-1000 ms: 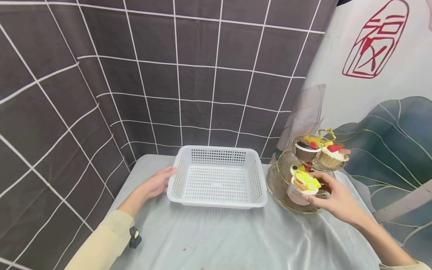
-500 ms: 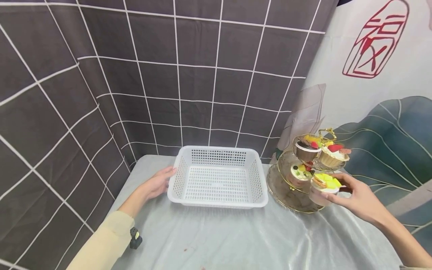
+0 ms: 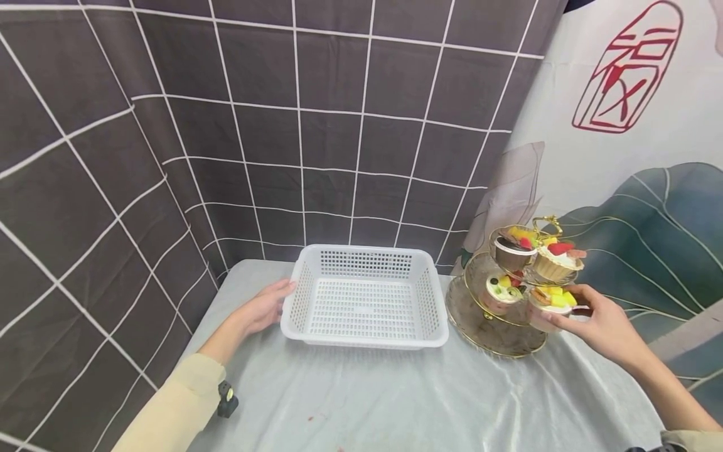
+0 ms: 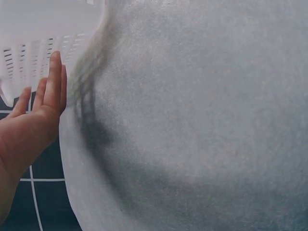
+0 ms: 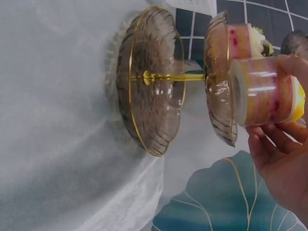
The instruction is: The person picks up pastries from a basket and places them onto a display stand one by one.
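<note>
My left hand (image 3: 262,307) touches the left side of a white plastic basket (image 3: 361,342); in the left wrist view its fingers (image 4: 54,89) are fairly straight along the outer wall. On the right, my right hand (image 3: 607,323) grips a clear dessert cup (image 3: 543,317) with yellow fruit on top, thumb and fingers round its sides. The cup's base is right at the middle plate (image 5: 219,96) of a three-tier cake stand (image 3: 480,329). Beside it on that plate stands another dessert cup (image 3: 499,295) with green and dark fruit.
The stand's top plate bears a brown cup (image 3: 511,256) and a fluted tart (image 3: 556,267), both fruit-topped. A gold handle (image 3: 548,221) rises above them. Pale cloth (image 3: 361,402) covers the table. Dark gridded fabric (image 3: 333,138) hangs behind and at the left.
My right hand has carried the yellow-fruit cup rightward from the front of the stand, then slightly up to the middle plate's right side. Left hand and basket stay put.
</note>
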The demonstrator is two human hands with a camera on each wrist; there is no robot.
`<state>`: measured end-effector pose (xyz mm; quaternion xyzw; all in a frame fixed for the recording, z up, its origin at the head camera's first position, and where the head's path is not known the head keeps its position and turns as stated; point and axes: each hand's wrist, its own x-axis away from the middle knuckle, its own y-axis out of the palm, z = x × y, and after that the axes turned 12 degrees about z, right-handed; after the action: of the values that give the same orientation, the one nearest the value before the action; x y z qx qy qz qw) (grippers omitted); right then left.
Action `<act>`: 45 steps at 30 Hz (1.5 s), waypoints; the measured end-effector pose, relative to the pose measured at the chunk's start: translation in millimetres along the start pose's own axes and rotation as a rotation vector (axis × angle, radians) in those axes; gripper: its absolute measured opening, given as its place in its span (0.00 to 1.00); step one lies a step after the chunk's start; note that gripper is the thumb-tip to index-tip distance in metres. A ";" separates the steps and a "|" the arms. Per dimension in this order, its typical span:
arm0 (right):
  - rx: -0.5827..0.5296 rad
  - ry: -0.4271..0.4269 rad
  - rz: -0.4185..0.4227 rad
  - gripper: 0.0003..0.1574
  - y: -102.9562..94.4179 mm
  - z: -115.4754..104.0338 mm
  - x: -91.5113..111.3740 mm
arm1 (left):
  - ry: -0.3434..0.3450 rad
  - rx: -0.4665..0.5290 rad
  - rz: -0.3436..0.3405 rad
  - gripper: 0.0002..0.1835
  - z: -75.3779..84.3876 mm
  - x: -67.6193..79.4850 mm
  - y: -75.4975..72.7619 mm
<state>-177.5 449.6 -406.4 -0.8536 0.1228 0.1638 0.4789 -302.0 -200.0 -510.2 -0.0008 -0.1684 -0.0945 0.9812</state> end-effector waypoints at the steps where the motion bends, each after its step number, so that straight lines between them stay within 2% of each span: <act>1: -0.001 0.003 0.004 0.42 1.0 0.9 -0.9 | 0.004 0.000 -0.005 0.37 0.4 0.5 -0.1; 9: -0.009 0.091 0.040 0.48 10.8 4.3 -6.7 | -0.008 -0.007 0.010 0.37 0.2 0.3 -0.1; 13: -0.001 0.120 0.076 0.47 15.0 4.4 -9.3 | -0.005 -0.012 0.004 0.37 -0.1 0.1 -0.2; 22: 0.038 0.186 0.047 0.52 26.3 3.6 -13.4 | -0.012 0.001 0.011 0.38 -2.0 -1.1 0.6; 33: 0.004 0.123 0.094 0.48 40.3 -3.3 -14.0 | 0.000 0.006 -0.001 0.39 -1.0 -0.7 -0.3; 45: 0.009 0.084 0.110 0.47 37.8 -6.0 -11.8 | -0.014 -0.009 0.014 0.37 -0.3 -0.5 2.3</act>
<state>-201.2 425.8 -428.2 -0.8496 0.1902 0.1536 0.4674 -301.9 -197.7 -510.7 -0.0072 -0.1748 -0.0885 0.9806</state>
